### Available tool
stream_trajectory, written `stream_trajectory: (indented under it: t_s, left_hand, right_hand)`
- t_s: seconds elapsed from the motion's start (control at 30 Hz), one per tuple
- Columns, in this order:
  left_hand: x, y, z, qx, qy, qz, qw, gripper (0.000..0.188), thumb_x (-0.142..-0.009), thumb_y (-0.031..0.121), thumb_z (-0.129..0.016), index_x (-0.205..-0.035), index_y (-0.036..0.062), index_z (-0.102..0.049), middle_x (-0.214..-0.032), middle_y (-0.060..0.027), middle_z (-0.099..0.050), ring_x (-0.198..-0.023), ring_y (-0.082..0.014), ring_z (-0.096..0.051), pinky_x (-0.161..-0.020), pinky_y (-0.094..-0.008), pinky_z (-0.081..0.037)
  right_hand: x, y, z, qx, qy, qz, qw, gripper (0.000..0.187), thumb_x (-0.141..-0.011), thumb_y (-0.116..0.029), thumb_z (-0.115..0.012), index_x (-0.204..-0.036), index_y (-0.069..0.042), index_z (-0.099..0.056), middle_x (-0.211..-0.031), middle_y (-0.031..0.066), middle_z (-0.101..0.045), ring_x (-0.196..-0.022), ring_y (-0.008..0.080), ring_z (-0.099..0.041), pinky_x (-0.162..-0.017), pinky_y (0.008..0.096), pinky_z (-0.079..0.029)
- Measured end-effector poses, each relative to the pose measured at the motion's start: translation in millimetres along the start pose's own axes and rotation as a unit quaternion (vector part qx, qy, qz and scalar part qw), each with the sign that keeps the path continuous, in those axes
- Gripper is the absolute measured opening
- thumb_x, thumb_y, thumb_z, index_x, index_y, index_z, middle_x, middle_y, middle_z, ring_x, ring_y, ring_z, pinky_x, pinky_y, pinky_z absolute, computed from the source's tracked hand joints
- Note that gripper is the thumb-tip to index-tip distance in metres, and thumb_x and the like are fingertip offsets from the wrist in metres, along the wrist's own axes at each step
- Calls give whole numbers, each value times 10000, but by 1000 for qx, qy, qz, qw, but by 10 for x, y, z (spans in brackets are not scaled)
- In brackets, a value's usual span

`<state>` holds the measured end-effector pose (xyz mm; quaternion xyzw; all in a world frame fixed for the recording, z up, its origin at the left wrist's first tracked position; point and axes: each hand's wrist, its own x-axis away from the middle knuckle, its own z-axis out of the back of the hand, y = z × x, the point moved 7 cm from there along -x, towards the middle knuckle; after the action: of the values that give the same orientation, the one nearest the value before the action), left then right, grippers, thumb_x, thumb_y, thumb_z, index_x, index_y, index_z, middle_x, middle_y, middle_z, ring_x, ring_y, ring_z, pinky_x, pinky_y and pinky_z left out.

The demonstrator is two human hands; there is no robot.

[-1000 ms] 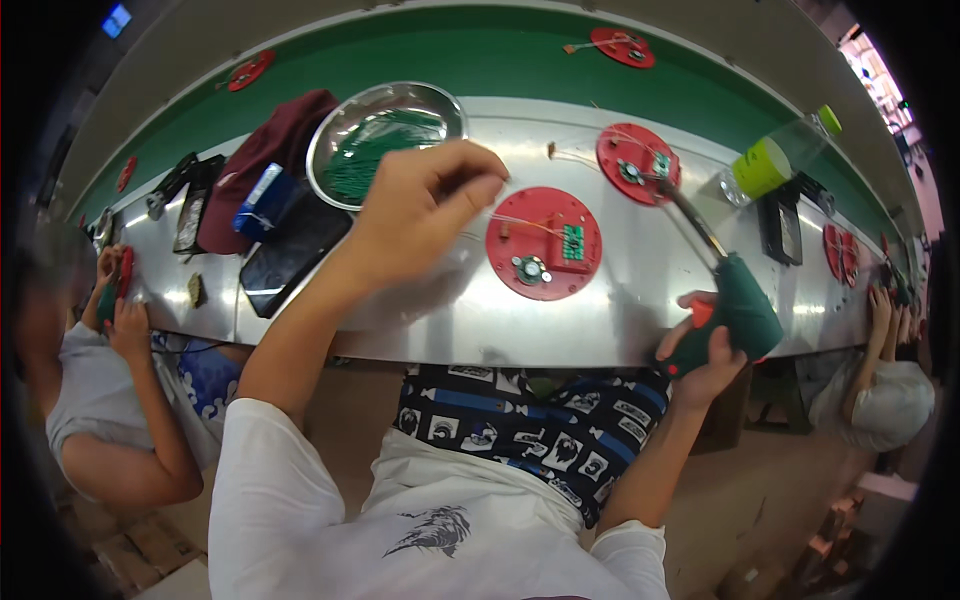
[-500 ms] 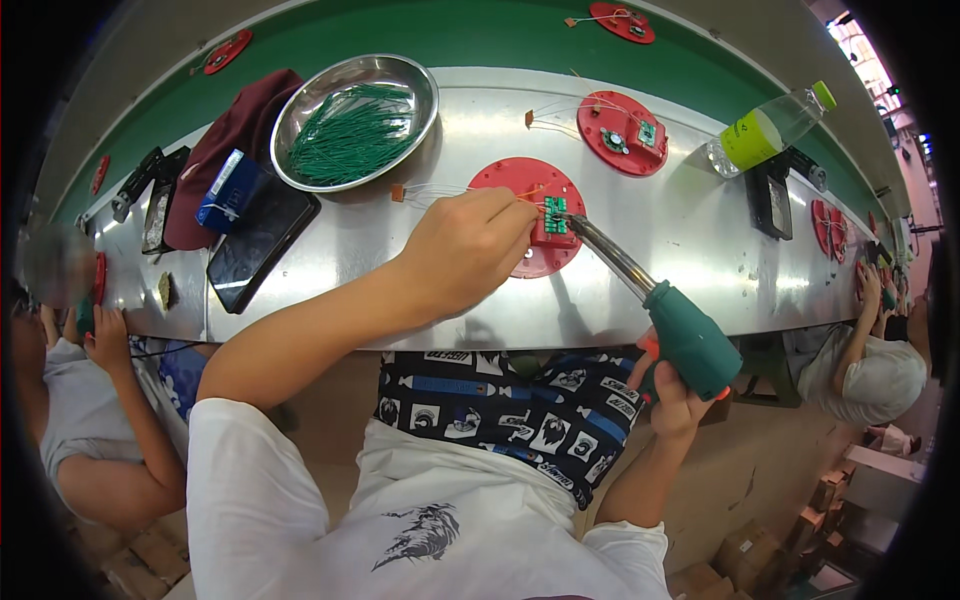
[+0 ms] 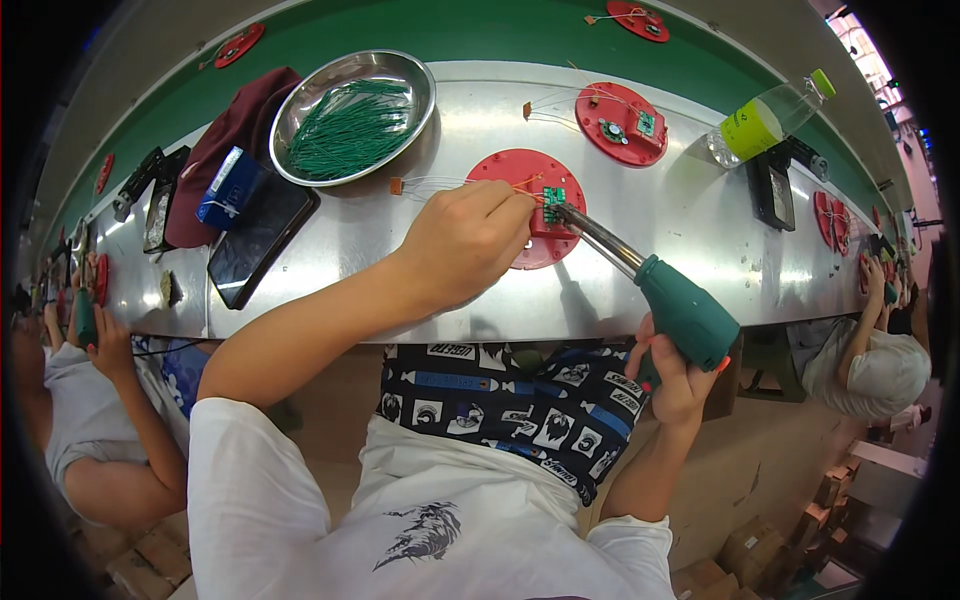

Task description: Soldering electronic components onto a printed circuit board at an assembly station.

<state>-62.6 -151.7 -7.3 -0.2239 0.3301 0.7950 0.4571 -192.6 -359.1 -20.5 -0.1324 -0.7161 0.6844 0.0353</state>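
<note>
In front of me a round red plastic disc [image 3: 488,166] lies on the metal bench, with a small green circuit board [image 3: 554,197] on its raised block. My left hand [image 3: 474,235] is closed in a pinch beside the board, its fingertips on what looks like a thin wire; the tips are partly hidden. Pale wires run out from under this hand to a small brown connector [image 3: 396,186]. My right hand [image 3: 678,375] grips a green soldering gun [image 3: 690,312] from below. Its metal tip touches or nearly touches the board's lower edge.
A steel bowl [image 3: 424,128] of green wires stands at the back left, near a maroon cap [image 3: 205,172], blue box [image 3: 232,187] and black phone [image 3: 262,245]. A second red disc [image 3: 590,118] and a bottle [image 3: 750,132] stand back right. Co-workers sit on both sides.
The whole view has shifted slightly. Both hands keep their grips, and the soldering gun's tip stays at the board. At the left, the co-worker's head has moved, uncovering more of the bench.
</note>
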Motion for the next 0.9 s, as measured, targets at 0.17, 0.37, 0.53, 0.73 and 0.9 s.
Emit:
stream_trajectory:
  t_s: [0.17, 0.37, 0.53, 0.73, 0.9]
  left_hand:
    - [16, -9, -8, -3, -1, 7, 1000, 121, -785, -12, -673, -903, -23, -651, -766, -127, -627, -653, -281, -629, -594, -376, -521]
    - [19, -12, -26, -5, -4, 1, 1000, 117, -787, -1, -672, -899, -23, -649, -760, -125, -622, -649, -281, -625, -592, -375, -522]
    - [13, -19, -22, -8, -8, -4, 1000, 111, -790, 4, -671, -895, -22, -648, -760, -126, -619, -646, -281, -623, -592, -377, -523]
    - [-9, 2, -26, -10, -14, 5, 1000, 95, -802, 12, -669, -884, -20, -637, -763, -131, -615, -651, -291, -623, -601, -382, -521]
    - [7, -16, -29, -11, -46, 40, 998, 143, -820, 3, -653, -957, -24, -622, -829, -143, -607, -724, -310, -621, -651, -398, -516]
  right_hand:
    - [-24, 74, 40, -4, -8, -13, 1000, 286, -878, -63, -621, -1116, 94, -598, -858, 145, -650, -520, 168, -587, -465, 272, -470]
    - [-38, 5, 176, -51, 19, 71, 996, 411, -894, -103, -616, -1249, 92, -542, -1015, 204, -640, -603, 206, -600, -441, 292, -489]
    - [-131, 22, 184, -26, 20, 86, 996, 417, -894, -110, -618, -1249, 93, -536, -1005, 208, -641, -574, 210, -595, -431, 294, -482]
    - [-390, 106, 158, -41, 58, 103, 992, 431, -968, -252, -557, -1203, 104, -500, -918, 227, -610, -402, 219, -538, -342, 298, -418]
    - [-456, 91, 168, -44, 90, 93, 991, 427, -990, -303, -514, -1044, 121, -522, -881, 218, -592, -392, 199, -527, -337, 303, -422]
